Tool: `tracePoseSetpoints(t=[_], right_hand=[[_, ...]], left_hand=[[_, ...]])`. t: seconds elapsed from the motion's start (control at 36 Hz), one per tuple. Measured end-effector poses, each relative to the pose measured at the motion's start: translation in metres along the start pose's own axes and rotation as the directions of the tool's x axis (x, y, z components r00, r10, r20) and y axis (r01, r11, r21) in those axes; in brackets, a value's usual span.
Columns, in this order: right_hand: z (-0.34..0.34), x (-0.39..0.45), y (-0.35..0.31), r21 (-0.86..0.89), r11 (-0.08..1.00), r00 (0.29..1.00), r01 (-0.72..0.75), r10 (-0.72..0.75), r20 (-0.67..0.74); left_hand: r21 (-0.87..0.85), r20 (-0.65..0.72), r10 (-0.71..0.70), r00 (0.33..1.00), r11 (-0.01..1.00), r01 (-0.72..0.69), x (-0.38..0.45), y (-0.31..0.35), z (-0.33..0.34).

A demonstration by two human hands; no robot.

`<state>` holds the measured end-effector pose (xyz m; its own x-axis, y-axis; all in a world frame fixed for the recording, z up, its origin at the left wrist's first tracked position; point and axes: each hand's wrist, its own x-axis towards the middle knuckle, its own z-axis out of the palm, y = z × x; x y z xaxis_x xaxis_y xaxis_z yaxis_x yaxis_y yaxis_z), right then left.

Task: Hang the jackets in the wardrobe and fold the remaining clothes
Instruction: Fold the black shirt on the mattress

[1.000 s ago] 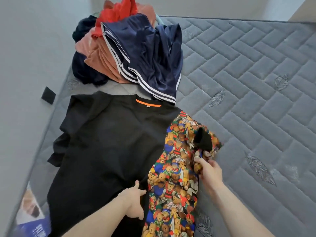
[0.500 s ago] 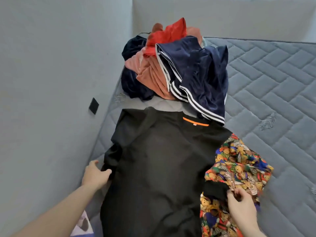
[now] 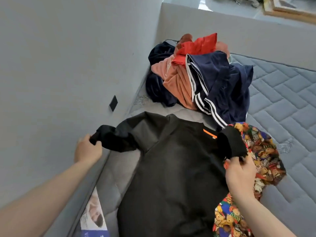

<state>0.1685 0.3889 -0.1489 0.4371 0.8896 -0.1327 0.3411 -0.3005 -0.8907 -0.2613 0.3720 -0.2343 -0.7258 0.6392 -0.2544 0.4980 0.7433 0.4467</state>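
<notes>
Since half a second before, the left hand (image 3: 88,149) had lifted the black shirt's (image 3: 171,168) left sleeve (image 3: 112,139) off the mattress (image 3: 282,103), and the right hand (image 3: 239,171) had raised the right sleeve (image 3: 230,142) clear of the bear-print garment (image 3: 263,151) beneath it. Each hand pinched its cuff, fingers curled round the cloth. The shirt's body lay flat between the hands. To fold well, I judged both sleeves should be drawn inward evenly across the body, keeping it smooth. No basket or box showed; beyond the hands, the unfolded pile (image 3: 201,77) sat loose on the mattress.
</notes>
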Motion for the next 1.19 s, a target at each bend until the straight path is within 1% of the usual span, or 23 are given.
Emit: tracePoseSetpoints(t=[0.06, 0.08, 0.14, 0.19, 0.25, 0.33, 0.39, 0.47, 0.56, 0.58, 0.61, 0.67, 0.75, 0.81, 0.89, 0.94, 0.97, 1.0, 1.03, 1.06, 1.11, 1.17, 1.19], right_hand=[[0.018, 0.000, -0.020, 0.026, 0.997, 0.997, 0.068, -0.069, 0.040], [0.028, 0.000, -0.030, 0.035, 0.994, 0.992, 0.100, -0.102, 0.069], [0.051, -0.003, -0.049, 0.030, 0.982, 0.971, 0.189, -0.191, 0.141], [0.075, -0.009, -0.065, 0.027, 0.947, 0.921, 0.319, -0.317, 0.227], [0.101, -0.014, -0.074, 0.002, 0.910, 0.862, 0.415, -0.394, 0.318], [0.139, -0.024, -0.085, -0.037, 0.880, 0.797, 0.474, -0.411, 0.442], [0.161, -0.036, -0.093, -0.007, 0.869, 0.752, 0.495, -0.425, 0.503], [0.194, -0.057, -0.106, 0.027, 0.855, 0.669, 0.517, -0.424, 0.610], [0.221, -0.074, -0.105, -0.008, 0.847, 0.553, 0.531, -0.339, 0.761], [0.226, -0.077, -0.100, -0.032, 0.851, 0.532, 0.524, -0.298, 0.792], [0.227, -0.079, -0.092, -0.066, 0.863, 0.532, 0.502, -0.247, 0.810], [0.217, -0.082, -0.068, -0.144, 0.882, 0.573, 0.448, -0.160, 0.803], [0.179, -0.087, -0.018, -0.251, 0.896, 0.679, 0.366, -0.073, 0.730], [0.141, -0.094, 0.020, -0.311, 0.910, 0.761, 0.274, -0.007, 0.649], [0.076, -0.106, 0.074, -0.376, 0.920, 0.888, 0.111, 0.077, 0.453], [0.033, -0.118, 0.107, -0.439, 0.898, 0.953, -0.041, 0.167, 0.254], [0.013, -0.124, 0.120, -0.474, 0.872, 0.964, -0.122, 0.219, 0.154], [-0.005, -0.131, 0.134, -0.514, 0.831, 0.955, -0.212, 0.288, 0.073], [-0.021, -0.137, 0.148, -0.547, 0.779, 0.927, -0.306, 0.375, 0.016], [-0.035, -0.144, 0.160, -0.567, 0.725, 0.880, -0.392, 0.474, -0.003], [-0.056, -0.161, 0.179, -0.565, 0.660, 0.780, -0.495, 0.624, 0.045], [-0.065, -0.174, 0.191, -0.557, 0.630, 0.701, -0.541, 0.704, 0.115], [-0.067, -0.179, 0.195, -0.575, 0.607, 0.669, -0.548, 0.731, 0.135]], left_hand=[[0.130, 0.154, -0.022, 0.988, 0.992, 0.002, -0.003, -0.007, -0.010], [0.154, 0.211, -0.020, 0.977, 0.988, -0.013, -0.008, -0.010, -0.012], [0.124, 0.262, -0.001, 0.965, 0.992, -0.033, -0.019, -0.016, -0.012], [0.042, 0.277, 0.012, 0.961, 0.999, -0.025, -0.031, -0.023, -0.007], [-0.020, 0.295, 0.006, 0.955, 1.000, 0.000, -0.042, -0.028, -0.003], [-0.091, 0.315, 0.022, 0.949, 0.996, 0.007, -0.049, -0.036, 0.001], [-0.122, 0.313, 0.052, 0.948, 0.992, -0.014, -0.047, -0.042, 0.000], [-0.191, 0.308, 0.062, 0.949, 0.982, -0.002, -0.040, -0.049, -0.004], [-0.239, 0.318, 0.069, 0.946, 0.971, 0.009, -0.032, -0.055, -0.007], [-0.253, 0.324, 0.075, 0.943, 0.967, 0.010, -0.029, -0.056, -0.007], [-0.258, 0.328, 0.077, 0.942, 0.966, 0.011, -0.026, -0.057, -0.008], [-0.247, 0.328, 0.063, 0.943, 0.969, 0.021, -0.022, -0.058, -0.008], [-0.257, 0.356, 0.046, 0.933, 0.965, 0.051, -0.022, -0.060, -0.008], [-0.221, 0.341, 0.055, 0.938, 0.975, 0.023, -0.025, -0.064, -0.005], [-0.206, 0.274, 0.106, 0.956, 0.977, -0.049, -0.045, -0.067, 0.003], [-0.193, 0.309, 0.117, 0.944, 0.979, -0.059, -0.074, -0.070, 0.017], [-0.168, 0.358, 0.110, 0.927, 0.984, -0.051, -0.091, -0.074, 0.024], [-0.130, 0.423, 0.084, 0.902, 0.991, -0.031, -0.110, -0.079, 0.032], [-0.088, 0.479, 0.054, 0.876, 0.996, -0.014, -0.129, -0.083, 0.041], [-0.049, 0.530, 0.018, 0.848, 0.999, 0.010, -0.148, -0.088, 0.048], [0.008, 0.619, -0.074, 0.782, 0.996, 0.088, -0.181, -0.098, 0.058], [0.085, 0.697, -0.156, 0.700, 0.987, 0.135, -0.206, -0.107, 0.064], [0.125, 0.722, -0.182, 0.668, 0.983, 0.133, -0.216, -0.111, 0.067]])
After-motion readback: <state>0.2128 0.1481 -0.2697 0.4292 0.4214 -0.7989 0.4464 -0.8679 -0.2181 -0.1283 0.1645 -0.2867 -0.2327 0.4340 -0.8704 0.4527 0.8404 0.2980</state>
